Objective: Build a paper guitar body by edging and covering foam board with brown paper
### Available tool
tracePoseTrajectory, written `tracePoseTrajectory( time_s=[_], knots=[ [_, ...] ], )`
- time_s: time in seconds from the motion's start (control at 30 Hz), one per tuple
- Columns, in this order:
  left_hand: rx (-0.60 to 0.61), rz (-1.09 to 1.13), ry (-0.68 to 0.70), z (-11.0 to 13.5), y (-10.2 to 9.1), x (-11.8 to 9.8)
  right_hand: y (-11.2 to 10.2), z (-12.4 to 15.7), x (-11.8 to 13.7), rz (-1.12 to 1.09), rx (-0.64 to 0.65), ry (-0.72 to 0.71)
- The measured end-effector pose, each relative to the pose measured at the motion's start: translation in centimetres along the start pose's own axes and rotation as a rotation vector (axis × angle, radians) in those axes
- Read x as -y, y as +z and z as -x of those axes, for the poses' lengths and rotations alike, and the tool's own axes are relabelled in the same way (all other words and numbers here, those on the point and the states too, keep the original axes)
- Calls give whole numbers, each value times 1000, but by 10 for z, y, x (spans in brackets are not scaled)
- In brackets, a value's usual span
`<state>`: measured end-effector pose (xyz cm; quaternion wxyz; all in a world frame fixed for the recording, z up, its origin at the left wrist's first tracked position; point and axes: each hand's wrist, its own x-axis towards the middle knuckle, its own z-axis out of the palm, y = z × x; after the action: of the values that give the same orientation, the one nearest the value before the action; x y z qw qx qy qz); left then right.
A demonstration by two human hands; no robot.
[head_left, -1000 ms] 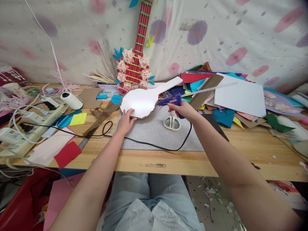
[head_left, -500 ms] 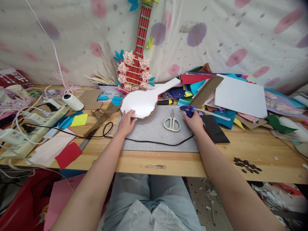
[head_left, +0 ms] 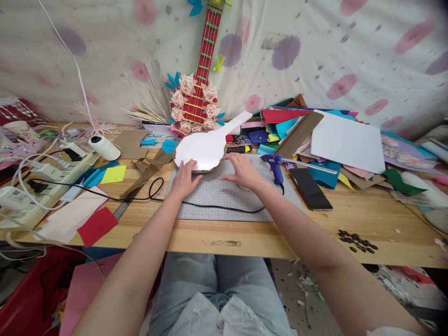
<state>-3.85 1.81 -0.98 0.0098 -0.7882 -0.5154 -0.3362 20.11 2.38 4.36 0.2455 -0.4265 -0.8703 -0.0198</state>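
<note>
A white guitar-shaped cutout (head_left: 199, 150) with a brown cardboard rim lies at the back of the grey cutting mat (head_left: 217, 200). The fingers of my left hand (head_left: 185, 179) rest on its near left edge, thumb spread apart. My right hand (head_left: 243, 171) is open beside the cutout's right edge, fingertips close to the rim; contact is unclear. Beneath the right hand the scissors are almost wholly hidden. A blue glue gun (head_left: 275, 165) with a long glue stick lies right of the mat's middle, free of my hand.
A red toy guitar with paper roses (head_left: 194, 102) leans at the back wall. Right are a black phone (head_left: 311, 189), dark oval pieces (head_left: 357, 240) and coloured sheets (head_left: 287, 123). Left are a power strip (head_left: 45, 186) and thread spool (head_left: 104, 147). A black cable (head_left: 217, 206) crosses the mat.
My right hand has let go of the glue gun and moved left, over the scissors, to the cutout. The cutout has shifted slightly left. My left hand has stayed on its edge.
</note>
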Motion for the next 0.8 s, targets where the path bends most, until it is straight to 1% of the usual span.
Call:
tracePoseTrajectory(
  time_s=[0.07, 0.1, 0.2, 0.3, 0.43, 0.57, 0.8],
  knots=[
    [5, -12, -3, 0, -1, -1, 16, -21, 6, -11, 22, -106],
    [5, -15, 0, 0, -1, -1, 23, -29, 7, -17, 35, -131],
    [-8, -19, 6, -1, -1, -1, 40, -41, 5, -48, 78, -117],
    [-5, -25, 5, -1, 0, 0, 51, -39, 1, -83, 75, -75],
    [13, -48, -16, -1, 2, -1, 59, -33, 1, -99, 17, -48],
    [24, -54, -40, -3, 3, -2, 63, -32, 4, -119, 1, -22],
    [-1, -15, -91, -7, 4, -2, 61, -31, 14, -131, -1, 23]
  ],
)
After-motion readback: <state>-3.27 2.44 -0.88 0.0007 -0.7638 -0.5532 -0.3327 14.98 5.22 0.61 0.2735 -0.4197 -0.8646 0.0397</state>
